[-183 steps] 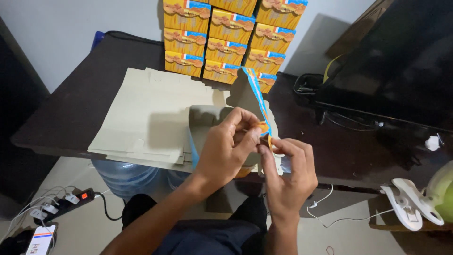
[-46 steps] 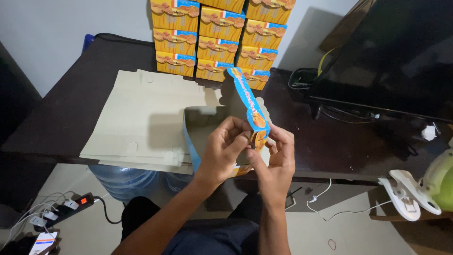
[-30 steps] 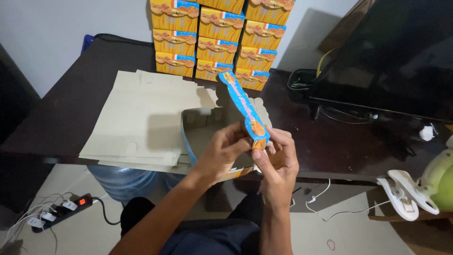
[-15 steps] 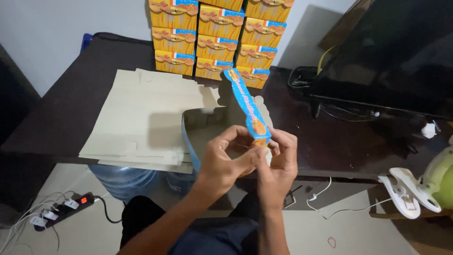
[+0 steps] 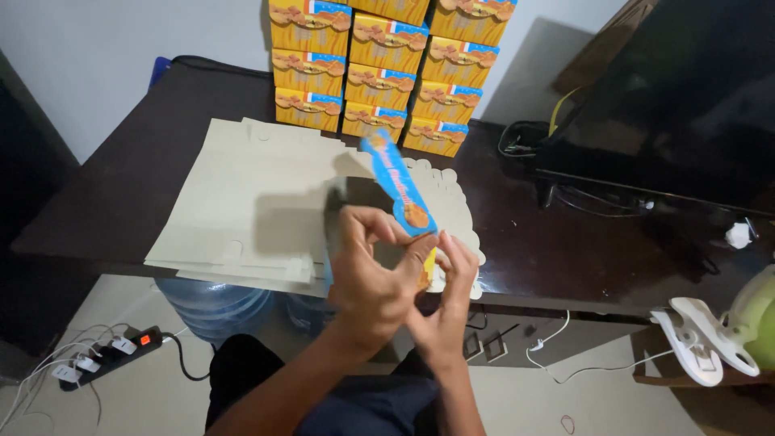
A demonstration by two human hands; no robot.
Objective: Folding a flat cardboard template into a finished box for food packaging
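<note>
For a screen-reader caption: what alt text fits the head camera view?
Two bare hands, left hand and right hand, hold a blue and orange carton flap above flat beige cardboard sheets on a dark table. Stacked orange boxes stand behind.

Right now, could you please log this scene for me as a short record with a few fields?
left hand: grips the half-folded carton, thumb and fingers on its flap
right hand: pinches the carton's lower edge
carton: blue and orange print, held above the desk edge
flat blanks: beige stack lying on the dark desk
finished boxes: orange, stacked against the wall
floor: water bottle, power strip
</note>
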